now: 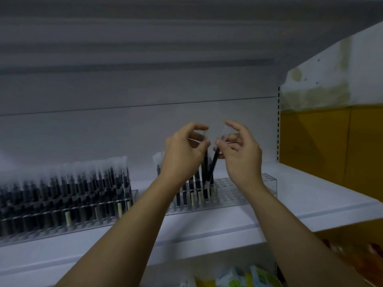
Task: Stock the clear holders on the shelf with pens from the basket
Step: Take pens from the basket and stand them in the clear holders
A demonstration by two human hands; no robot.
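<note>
At frame centre, the left hand (184, 154) holds an upright pen (206, 162) in a pinching grip. The right hand (241, 157) likewise pinches a tilted pen (214, 162), above the part-filled clear holder (238, 193) on the shelf (310, 193).

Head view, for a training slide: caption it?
Left hand and right hand hold black pens at a partly filled clear holder.

Right half of holder (238, 191) free; pens (205, 172) crowd left.
</note>
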